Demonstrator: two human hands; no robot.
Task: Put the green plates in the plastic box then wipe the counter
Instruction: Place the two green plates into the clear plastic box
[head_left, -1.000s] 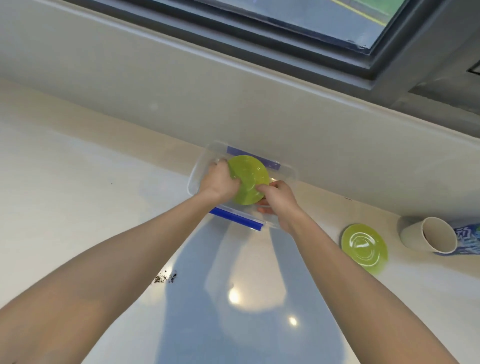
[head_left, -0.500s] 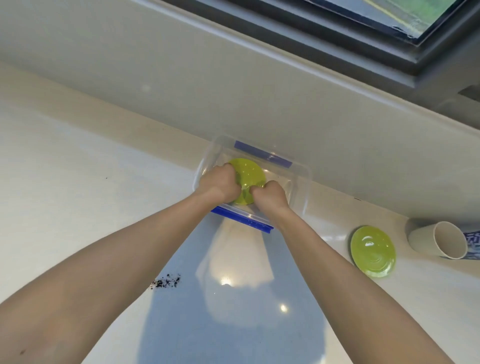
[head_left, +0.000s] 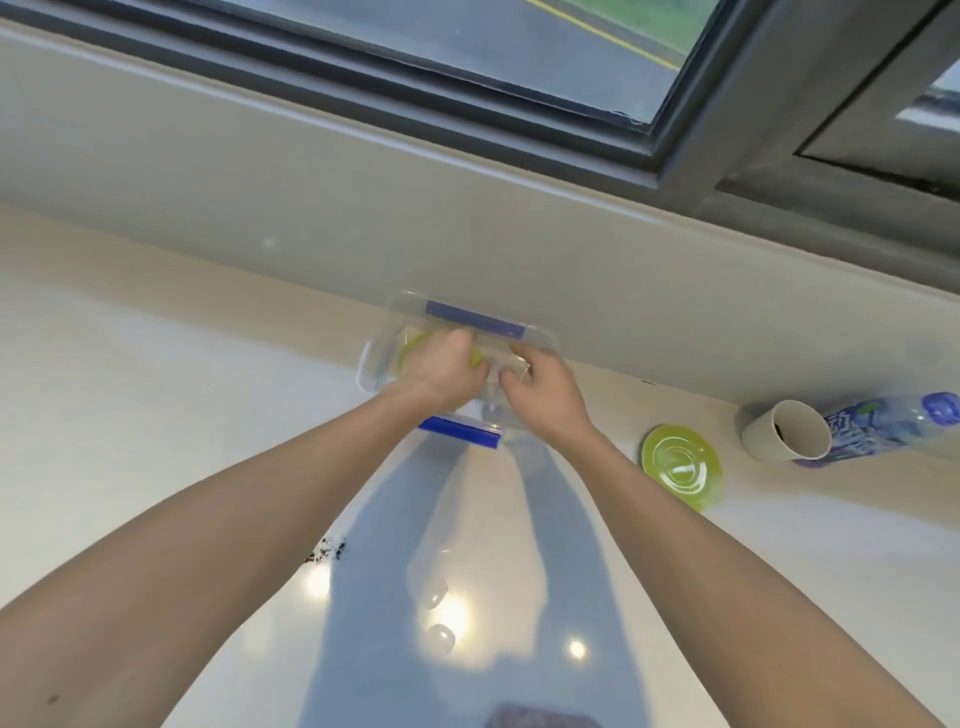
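Inside the clear plastic box (head_left: 387, 332) lay one green plate (head_left: 411, 347), left hand (head_left: 441, 366) curled over it, grip unclear. Right hand (head_left: 540, 389) hovered loose over the box. Second green plate (head_left: 681, 466) sat on the counter (head_left: 156, 415) beside a paper cup (head_left: 784, 431).

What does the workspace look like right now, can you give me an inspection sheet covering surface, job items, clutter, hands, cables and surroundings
Surface: pale glossy counter with light reflections and a small patch of dark crumbs.
Job's things: clear plastic box with blue clips against the back wall; one green plate inside it, mostly hidden; a second green plate lying on the counter to the right.
Clutter: a beige cup on its side and a blue-labelled bottle lying behind it.
Hands: left hand on the plate in the box; right hand over the box, fingers loosely curled, holding nothing visible.
Cables: nothing seen.
Surroundings: grey wall ledge and a dark-framed window above.
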